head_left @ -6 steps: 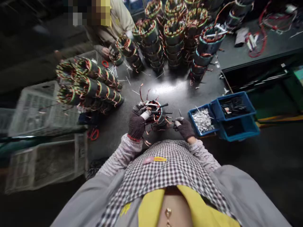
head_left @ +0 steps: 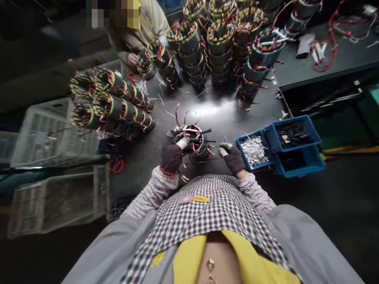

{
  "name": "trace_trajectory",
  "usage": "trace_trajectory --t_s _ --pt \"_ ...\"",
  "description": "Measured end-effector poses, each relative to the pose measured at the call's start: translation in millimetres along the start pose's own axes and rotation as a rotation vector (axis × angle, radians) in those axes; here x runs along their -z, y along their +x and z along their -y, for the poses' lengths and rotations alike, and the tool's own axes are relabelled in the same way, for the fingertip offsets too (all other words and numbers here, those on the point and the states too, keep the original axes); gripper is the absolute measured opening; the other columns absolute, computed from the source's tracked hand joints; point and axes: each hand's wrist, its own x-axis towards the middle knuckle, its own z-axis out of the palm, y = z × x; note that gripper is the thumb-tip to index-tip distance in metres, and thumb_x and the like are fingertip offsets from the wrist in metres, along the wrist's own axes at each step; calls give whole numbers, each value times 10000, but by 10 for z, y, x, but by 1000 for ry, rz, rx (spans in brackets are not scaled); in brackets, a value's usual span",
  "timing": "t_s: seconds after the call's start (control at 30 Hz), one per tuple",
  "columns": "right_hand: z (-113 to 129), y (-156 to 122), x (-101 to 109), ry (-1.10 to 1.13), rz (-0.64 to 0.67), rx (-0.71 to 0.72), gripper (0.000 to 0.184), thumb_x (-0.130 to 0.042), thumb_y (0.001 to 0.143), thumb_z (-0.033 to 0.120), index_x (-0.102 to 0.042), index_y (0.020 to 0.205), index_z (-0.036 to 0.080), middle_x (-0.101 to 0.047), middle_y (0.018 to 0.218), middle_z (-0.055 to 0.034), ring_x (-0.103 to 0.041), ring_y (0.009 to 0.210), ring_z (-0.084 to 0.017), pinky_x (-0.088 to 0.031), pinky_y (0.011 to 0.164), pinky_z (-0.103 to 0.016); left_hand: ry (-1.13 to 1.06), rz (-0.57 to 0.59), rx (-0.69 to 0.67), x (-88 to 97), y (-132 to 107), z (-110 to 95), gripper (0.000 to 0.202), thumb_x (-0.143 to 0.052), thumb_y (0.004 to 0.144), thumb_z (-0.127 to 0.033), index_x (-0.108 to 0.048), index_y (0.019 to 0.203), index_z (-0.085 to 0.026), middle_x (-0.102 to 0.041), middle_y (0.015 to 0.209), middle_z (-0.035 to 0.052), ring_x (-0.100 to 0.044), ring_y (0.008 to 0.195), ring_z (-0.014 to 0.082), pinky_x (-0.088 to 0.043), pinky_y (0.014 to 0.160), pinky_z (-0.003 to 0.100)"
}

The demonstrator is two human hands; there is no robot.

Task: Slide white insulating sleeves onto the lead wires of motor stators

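In front of my apron a motor stator [head_left: 197,144] stands on the dark table, its copper leads splayed out. White and black sleeves lie across its open top. My left hand [head_left: 174,149], in a dark fingerless glove, is closed at the stator's left rim, thumb and fingers gripping sleeved leads there. To the right of the stator, my right hand [head_left: 232,157], gloved alike, pinches the end of a thin wire lead [head_left: 212,146] that runs out from the stator. The fingertips hide the very end of that lead.
Stacked stators [head_left: 219,51] stand along the back, with more stacks [head_left: 118,104] at left. Blue bins [head_left: 296,148] hold black sleeves; a smaller one holds white pieces [head_left: 254,150]. Red-handled scissors [head_left: 116,165] lie left. Another person's hand [head_left: 133,60] works at a stator. Plastic crates [head_left: 56,197] stand left.
My right hand has shifted slightly right, away from the stator. My left hand stays at the stator's rim.
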Motion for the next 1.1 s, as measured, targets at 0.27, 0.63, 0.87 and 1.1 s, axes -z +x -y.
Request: trace_trajectory --t_s 0.27,0.63,0.87,1.1 --pt "59 10 -259 -3 2 -24 177 -686 1037 361 -836 1073 275 -859 1109 -81 -803 1084 -301 -662 1072 -459 11 -11 -4 -32 -14 -26 595 -1163 643 -344 -786 1073 -179 -865 1016 60 -800 806 171 -694 693 253" --pt "-81 -17 -269 58 -88 -72 176 -651 1069 398 -782 1103 285 -856 1088 -88 -793 1042 -297 -656 1033 -473 98 -4 16 -5 -5 -40 605 -1146 668 -348 -731 1087 -211 -854 1024 46 -852 940 242 -739 780 320" --pt "-43 12 -306 133 -28 -65 190 -678 1005 430 -791 1080 296 -859 1056 -68 -792 1022 -296 -665 1022 -465 40 -7 25 -21 -26 -47 609 -1142 673 -324 -744 1117 -203 -863 1034 49 -821 824 193 -704 680 274" --pt "32 41 -434 191 -20 -90 119 -669 1013 316 -766 1044 255 -869 1147 -87 -787 1127 -284 -635 1120 -475 37 -26 -4 -26 -24 -16 633 -1143 687 -357 -730 1138 -194 -859 1041 68 -825 824 211 -708 697 298"
